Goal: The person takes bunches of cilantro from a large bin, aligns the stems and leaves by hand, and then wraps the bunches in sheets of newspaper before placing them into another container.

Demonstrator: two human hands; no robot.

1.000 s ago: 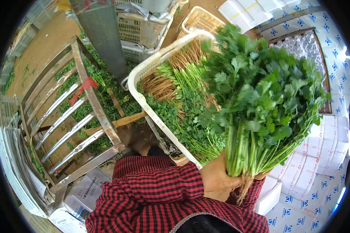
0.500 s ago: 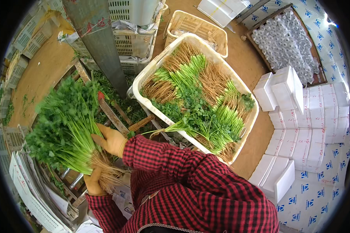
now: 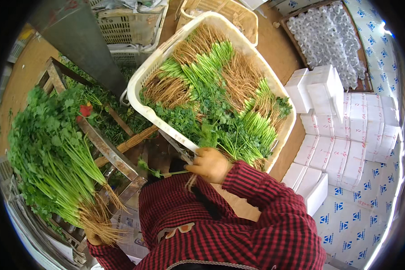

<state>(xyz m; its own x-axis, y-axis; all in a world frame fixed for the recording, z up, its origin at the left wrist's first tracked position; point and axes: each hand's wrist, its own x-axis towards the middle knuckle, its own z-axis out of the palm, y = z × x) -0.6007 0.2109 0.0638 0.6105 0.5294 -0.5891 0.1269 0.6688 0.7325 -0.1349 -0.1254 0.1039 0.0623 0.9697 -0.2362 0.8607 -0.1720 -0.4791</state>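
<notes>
Closest in, the left hand (image 3: 93,235) is clamped on a leafy bunch (image 3: 54,166) near its roots, over the metal rack (image 3: 110,146), while the right hand (image 3: 210,163) pinches a thin sprig (image 3: 155,172) by the near rim of the crate (image 3: 159,121) of greens (image 3: 204,67), white boxes (image 3: 333,150) standing farther off.

Brown floor (image 3: 279,54): loose green leaf scraps (image 3: 132,119) on it at left, stacked white rectangular boxes (image 3: 333,155) along the right. Cream rectangular plastic crate (image 3: 166,128) carries brown-rooted green herb bundles (image 3: 211,63). Brown-framed shallow tray (image 3: 366,78) carries clear plastic pieces (image 3: 324,45). Rusty metal slatted frame (image 3: 108,146) under big leafy green bunch (image 3: 54,157); contact unclear from where I stand.
</notes>
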